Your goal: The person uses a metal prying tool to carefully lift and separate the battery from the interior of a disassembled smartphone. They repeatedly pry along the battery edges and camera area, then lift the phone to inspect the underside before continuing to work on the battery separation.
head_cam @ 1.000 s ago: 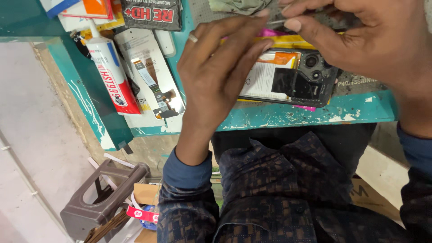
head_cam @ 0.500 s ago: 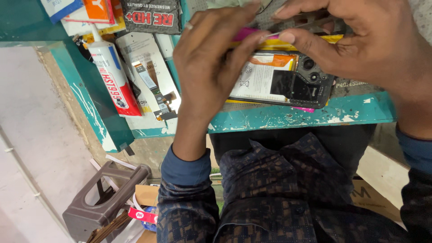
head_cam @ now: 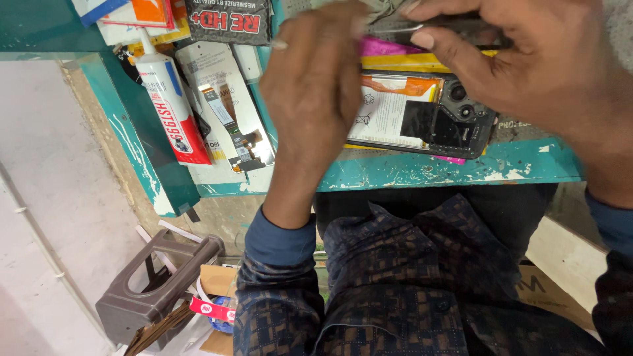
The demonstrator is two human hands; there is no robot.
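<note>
While both hands hover above the teal surface (head_cam: 422,175), the left hand (head_cam: 313,86) is raised with its back to the camera, its fingers (head_cam: 343,79) curled inward and blurred, so I cannot tell whether they grip anything; the right hand (head_cam: 527,59) is closed round a thin dark part (head_cam: 455,26) at the top edge, with a slim metal tool (head_cam: 395,28) showing between the two hands; just below them an opened phone (head_cam: 422,122) lies flat on the surface near its front edge, back cover off, with its white battery and black camera block exposed, resting on yellow and pink sheets (head_cam: 395,56); to the left lie a white glue tube (head_cam: 171,109) with a red label, a packaged flex part (head_cam: 224,112) and a dark packet (head_cam: 227,20); on the floor lower left stands a brown plastic stool (head_cam: 151,290).
</note>
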